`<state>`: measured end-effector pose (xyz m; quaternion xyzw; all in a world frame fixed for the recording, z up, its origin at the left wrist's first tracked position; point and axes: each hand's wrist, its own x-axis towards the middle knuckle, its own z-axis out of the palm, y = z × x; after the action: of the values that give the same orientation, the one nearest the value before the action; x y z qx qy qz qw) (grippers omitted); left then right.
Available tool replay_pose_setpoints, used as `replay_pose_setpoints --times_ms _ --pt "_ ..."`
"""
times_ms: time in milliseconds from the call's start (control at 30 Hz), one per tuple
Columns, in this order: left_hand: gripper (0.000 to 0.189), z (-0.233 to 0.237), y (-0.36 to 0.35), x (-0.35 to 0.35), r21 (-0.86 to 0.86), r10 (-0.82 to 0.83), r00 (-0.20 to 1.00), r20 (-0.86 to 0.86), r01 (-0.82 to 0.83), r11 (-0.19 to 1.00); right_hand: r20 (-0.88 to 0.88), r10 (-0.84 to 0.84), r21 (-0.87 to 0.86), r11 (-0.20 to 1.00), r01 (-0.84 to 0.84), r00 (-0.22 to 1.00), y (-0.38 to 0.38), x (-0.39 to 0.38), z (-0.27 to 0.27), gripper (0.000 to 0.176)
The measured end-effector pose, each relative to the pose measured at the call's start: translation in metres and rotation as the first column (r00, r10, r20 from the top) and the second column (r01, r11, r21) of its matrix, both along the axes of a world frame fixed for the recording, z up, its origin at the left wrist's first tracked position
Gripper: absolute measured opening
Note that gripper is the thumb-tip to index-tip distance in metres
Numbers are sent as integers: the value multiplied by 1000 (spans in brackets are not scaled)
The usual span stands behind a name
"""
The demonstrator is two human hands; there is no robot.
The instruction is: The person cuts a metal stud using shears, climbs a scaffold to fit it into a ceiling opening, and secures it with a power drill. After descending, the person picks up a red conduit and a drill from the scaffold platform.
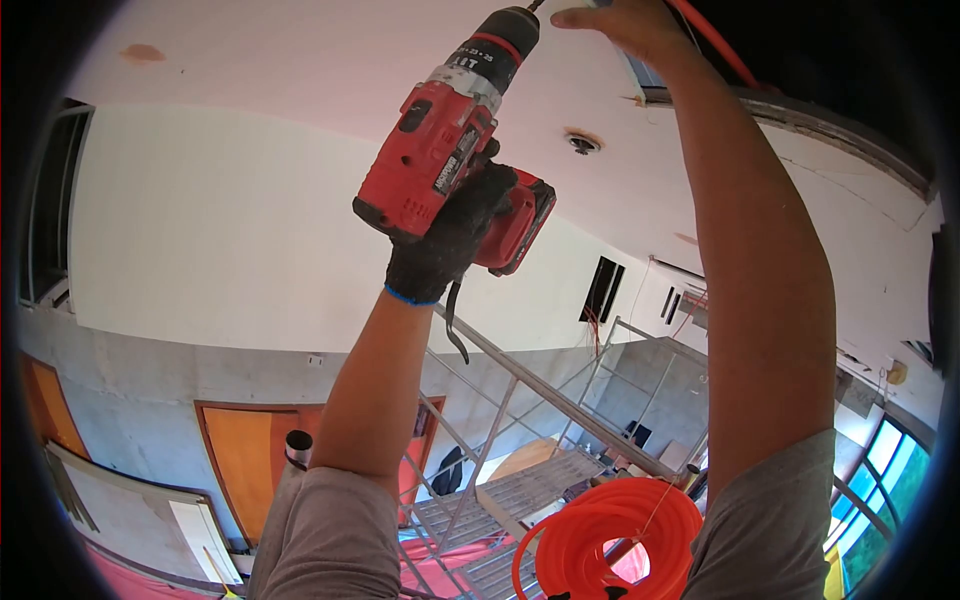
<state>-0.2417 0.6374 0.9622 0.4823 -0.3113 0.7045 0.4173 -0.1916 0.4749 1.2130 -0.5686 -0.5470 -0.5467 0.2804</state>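
Note:
A red and black cordless drill point(435, 150) points up toward the ceiling, its bit at the top edge of the view. My left hand point(450, 225), in a black glove with a blue cuff edge, is wrapped round the drill's handle, above the red battery. My right hand point(630, 25) is bare and raised beside the drill bit, at the edge of a ceiling opening. Its thumb points toward the bit; the other fingers are cut off by the top of the frame, so what they hold cannot be seen.
Below are metal scaffold rails and a grated platform point(545, 485). A coil of orange tubing point(575, 545) hangs at the lower middle. An orange door point(240, 465) stands at the left, windows point(880, 470) at the right. The ceiling has a round fitting point(582, 143).

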Motion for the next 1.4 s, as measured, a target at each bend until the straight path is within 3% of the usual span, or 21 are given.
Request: replay_pose_setpoints --times_ms 67,167,333,433,767,867,967,1167,1267,1333,1400 --pt "34 0 0 3 18 -38 999 24 37 999 -7 24 -15 1000 -24 1000 0 0 -1 98" --pt "42 3 -1 -3 35 -6 999 -45 8 999 -9 19 -7 1000 -19 1000 5 3 4 97" --pt "32 2 2 3 73 -52 998 27 50 996 -37 32 32 999 -31 999 4 1 1 95" --pt "32 4 -5 2 32 -11 999 37 10 999 2 96 -48 994 -95 995 -4 1 -2 93" --pt "31 7 -8 -2 44 16 1000 -11 -15 999 19 12 11 1000 -12 1000 12 10 12 93" --pt "29 6 -5 2 57 -47 998 38 45 997 48 24 16 1000 -25 999 14 13 15 93" --pt "25 6 -8 -3 79 -239 971 -16 239 968 18 28 -12 1000 -28 999 13 10 14 92" --pt "22 11 -9 0 37 -112 994 -9 112 993 -8 33 -22 999 -34 999 8 7 10 90" --pt "39 11 -5 1 14 -40 996 -77 42 999 -19 49 -34 998 -50 999 1 5 3 90" --pt "29 12 -10 2 26 -61 998 -7 62 998 -9 89 -82 993 -89 996 -8 1 -3 90" --pt "26 11 -13 -1 24 -84 996 13 83 996 -9 14 -25 1000 -14 1000 4 6 7 92"
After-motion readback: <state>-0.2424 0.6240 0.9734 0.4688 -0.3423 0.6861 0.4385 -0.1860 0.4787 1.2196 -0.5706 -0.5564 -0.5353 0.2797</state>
